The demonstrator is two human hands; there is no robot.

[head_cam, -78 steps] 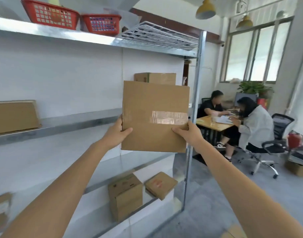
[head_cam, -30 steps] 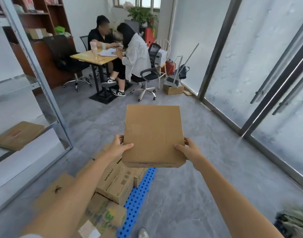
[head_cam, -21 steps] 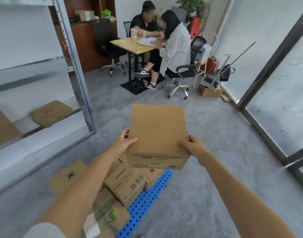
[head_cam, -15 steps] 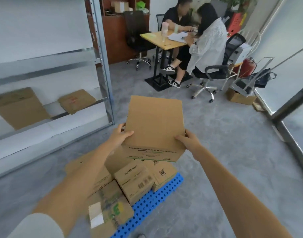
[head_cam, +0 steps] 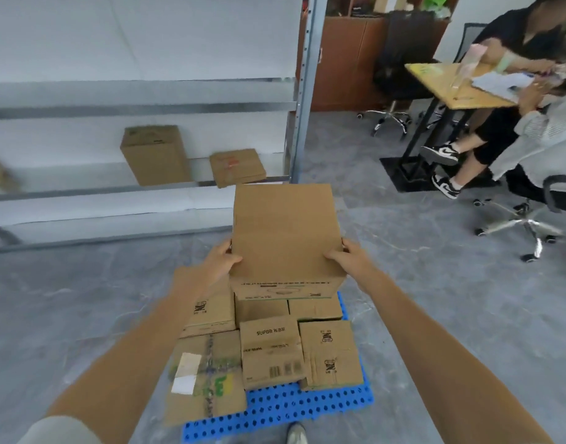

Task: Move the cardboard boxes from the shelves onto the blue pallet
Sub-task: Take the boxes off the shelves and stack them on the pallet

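One cardboard box point(head_cam: 286, 232) up in both hands, held flat over the far end of the blue pallet point(head_cam: 275, 408); touching the stack beneath or not, cannot tell. Grey stone-look floor point(head_cam: 67, 299) all around, pallet lying straight on it. Metal shelving point(head_cam: 304, 91) along the white wall at the back left. On its low shelf, a tall box point(head_cam: 155, 155) standing upright and a flat box point(head_cam: 236, 168) lying near it, the two apart. Past the shelving, a brown cabinet point(head_cam: 342, 59), then a wooden tabletop point(head_cam: 448, 88) with papers point(head_cam: 502, 83) on it. Two people seated there, a wheeled office chair point(head_cam: 531, 216) under the nearer one.

Down on the pallet, several boxes packed touching. SUPOR-printed box point(head_cam: 272, 350) in the middle, box with a white label point(head_cam: 204, 376) at its left and overhanging the pallet edge, another printed box point(head_cam: 331, 354) at its right, more behind. Perforated blue showing in front of them, a shoe tip point(head_cam: 296, 434) at the near edge.

Clamped on the held box's left edge, the left hand point(head_cam: 222, 261), thumb on top, fingers round the side. Same grip from the right hand point(head_cam: 345, 259) on the right edge.
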